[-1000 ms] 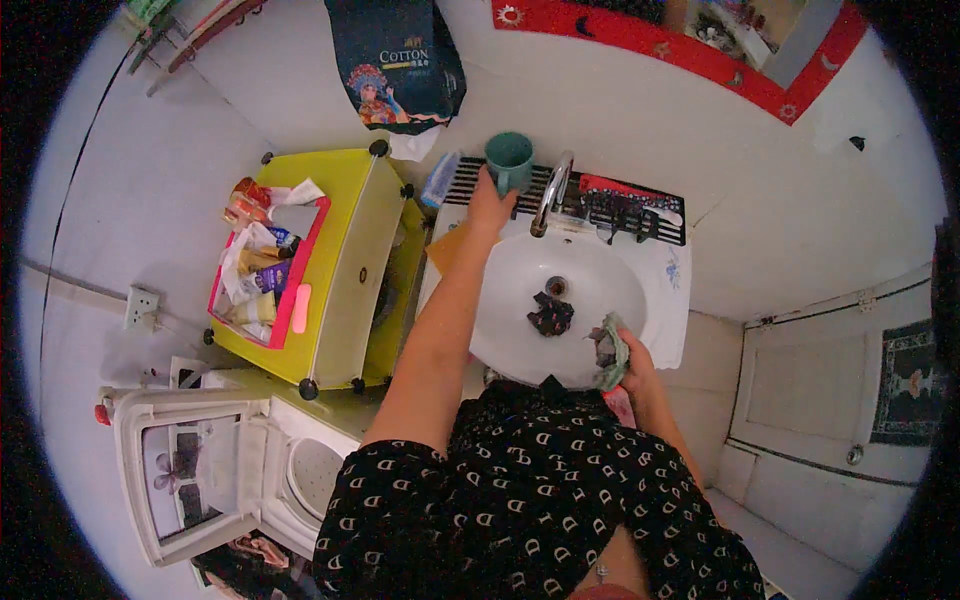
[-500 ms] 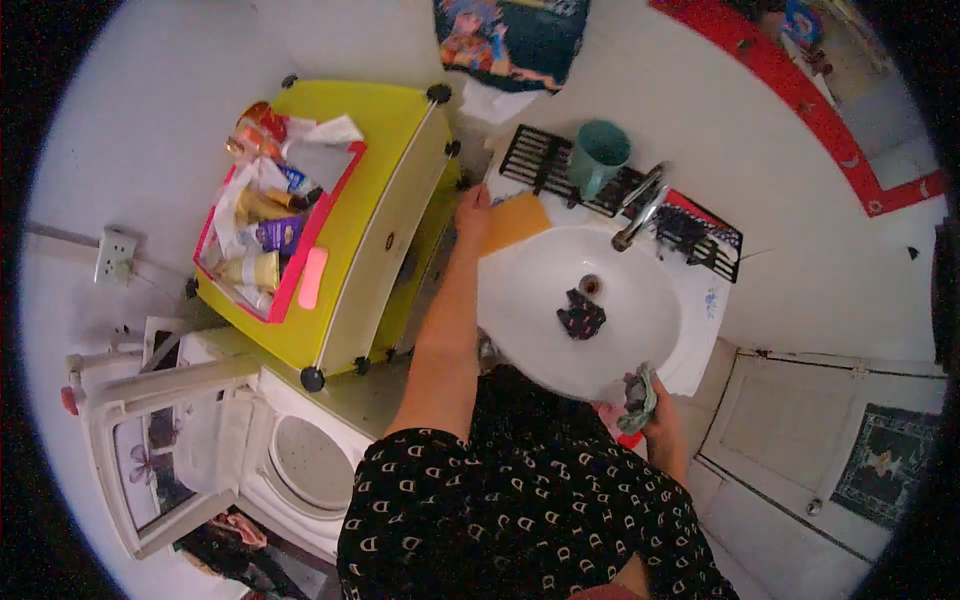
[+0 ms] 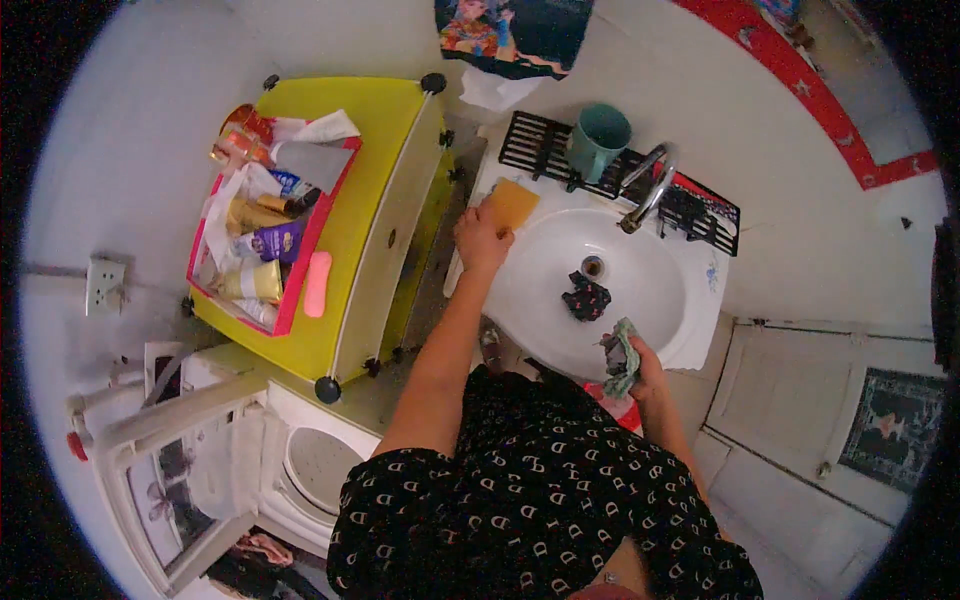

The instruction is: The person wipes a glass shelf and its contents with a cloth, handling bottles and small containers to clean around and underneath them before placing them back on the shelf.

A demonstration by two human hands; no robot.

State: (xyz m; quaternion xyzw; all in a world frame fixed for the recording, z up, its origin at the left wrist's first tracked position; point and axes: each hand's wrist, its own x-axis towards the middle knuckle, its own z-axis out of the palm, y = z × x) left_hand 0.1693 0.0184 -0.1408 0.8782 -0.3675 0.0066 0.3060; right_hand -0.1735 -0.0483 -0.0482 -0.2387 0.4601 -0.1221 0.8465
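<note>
My left hand point(image 3: 482, 238) is at the sink's left rim, its fingers closed on the near edge of a flat yellow-orange cloth point(image 3: 515, 204). A crumpled grey-green cloth point(image 3: 624, 362) is gripped in my right hand point(image 3: 649, 369), over the near right rim of the white sink point(image 3: 640, 290). Inside the basin, a small dark cloth with pink spots point(image 3: 586, 298) lies bunched just below the drain point(image 3: 592, 267). A metal faucet point(image 3: 650, 200) arches over the basin's far side.
Behind the basin, a teal mug point(image 3: 599, 145) stands on a black rack point(image 3: 540, 145). To the left, a yellow-topped cabinet point(image 3: 375, 130) carries a pink-edged box point(image 3: 298, 285) of tubes and a pink bar-shaped object point(image 3: 317, 284). A washing machine point(image 3: 300, 510) has its lid raised.
My left hand has moved from the cloth's left side to its near edge, and less of the cloth shows. My right hand has risen slightly toward the basin with the grey-green cloth.
</note>
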